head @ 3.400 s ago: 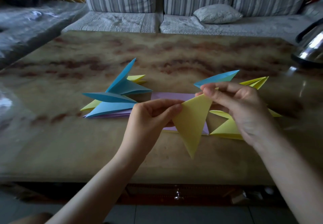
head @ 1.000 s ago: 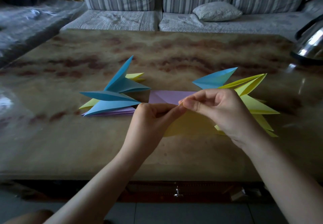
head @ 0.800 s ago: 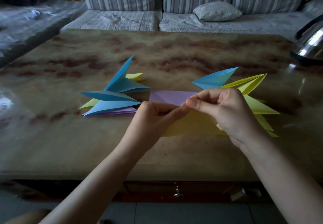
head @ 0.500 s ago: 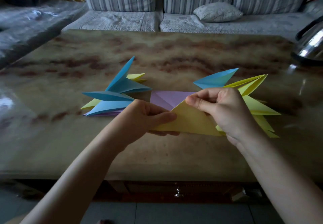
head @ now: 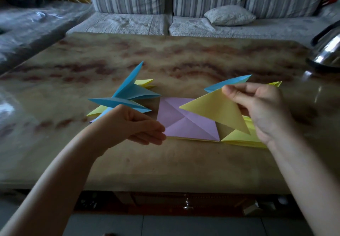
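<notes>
A: Fingers [head: 237,97], right hand [head: 265,110]: pinching the triangle [head: 219,110] by its top corner, held above the table [head: 165,162]. Left hand [head: 132,125]: released, fingertips just beside the purple sheet [head: 184,123]; contact unclear.

B: Handling note?

A: Lay the triangle flat on the yellow pile [head: 241,140], points matched. Lift the purple sheet by one corner, creases kept.
</notes>
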### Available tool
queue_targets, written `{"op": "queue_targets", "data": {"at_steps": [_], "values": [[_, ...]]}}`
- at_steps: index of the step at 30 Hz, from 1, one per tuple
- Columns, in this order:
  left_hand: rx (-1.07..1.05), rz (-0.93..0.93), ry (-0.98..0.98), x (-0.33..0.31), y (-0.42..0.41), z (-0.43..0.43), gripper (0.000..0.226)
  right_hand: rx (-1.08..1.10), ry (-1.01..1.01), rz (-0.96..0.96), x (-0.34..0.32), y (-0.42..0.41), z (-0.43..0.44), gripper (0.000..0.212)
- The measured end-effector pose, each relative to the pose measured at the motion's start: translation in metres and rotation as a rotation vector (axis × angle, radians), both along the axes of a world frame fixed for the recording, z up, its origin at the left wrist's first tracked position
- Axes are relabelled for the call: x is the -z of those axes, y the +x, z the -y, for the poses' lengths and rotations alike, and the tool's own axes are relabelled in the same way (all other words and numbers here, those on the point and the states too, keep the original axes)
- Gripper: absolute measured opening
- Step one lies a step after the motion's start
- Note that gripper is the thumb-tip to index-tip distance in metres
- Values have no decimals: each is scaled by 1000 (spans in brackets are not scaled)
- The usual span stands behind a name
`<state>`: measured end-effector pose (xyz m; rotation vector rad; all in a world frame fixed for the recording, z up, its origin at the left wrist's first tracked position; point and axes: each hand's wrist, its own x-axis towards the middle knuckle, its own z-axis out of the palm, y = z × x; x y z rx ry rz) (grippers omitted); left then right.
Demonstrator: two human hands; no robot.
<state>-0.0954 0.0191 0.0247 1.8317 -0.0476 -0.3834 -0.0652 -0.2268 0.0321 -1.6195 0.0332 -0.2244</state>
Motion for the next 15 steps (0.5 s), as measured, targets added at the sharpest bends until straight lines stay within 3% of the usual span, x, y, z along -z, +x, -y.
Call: {"op": "queue_targets", "data": {"at_steps": [7,11,15], "values": [[-142,147,-93,6,4,13,16,-78,-93,1,11,-3,-10,8],[-117,211,-138,9,4,30,33,-148,-129,7,19,-8,-23,8],[-136,319,-64,18,3,42,16,-196,-245,38,21,-12,-28,27]]}}
